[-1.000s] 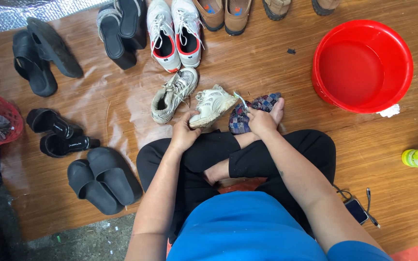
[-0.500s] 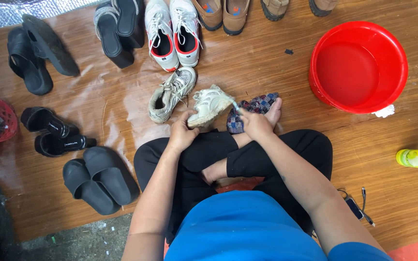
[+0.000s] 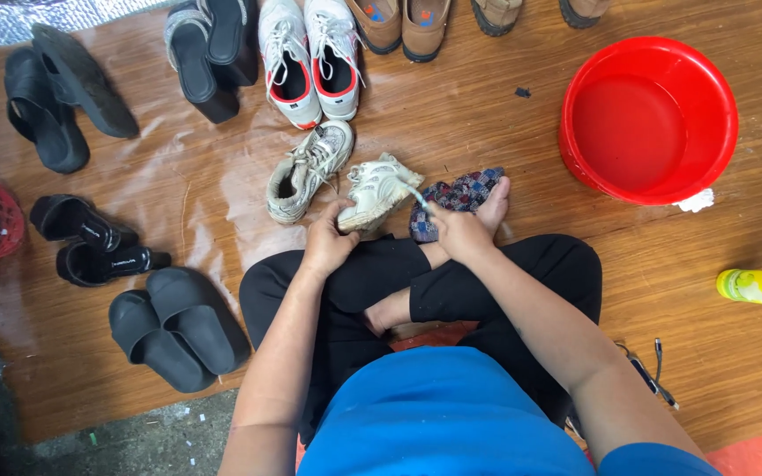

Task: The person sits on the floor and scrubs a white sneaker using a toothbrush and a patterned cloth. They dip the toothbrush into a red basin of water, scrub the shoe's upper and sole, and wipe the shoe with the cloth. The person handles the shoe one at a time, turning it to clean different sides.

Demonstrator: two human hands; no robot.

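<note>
sneaker (image 3: 379,192) in left hand (image 3: 328,242), perhaps being brushed.

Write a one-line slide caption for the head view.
Seated cross-legged, left hand steadies a dirty white sneaker while right hand applies a small brush, beside a red basin.

The person wears a bright blue short-sleeved cotton shirt (image 3: 438,414), its sleeve edge showing at the right upper arm. Plain black trousers (image 3: 372,282) cover both legs down to the ankles. Both forearms are bare, with no watch or rings visible, and the one visible foot (image 3: 493,210) is bare too.
</note>
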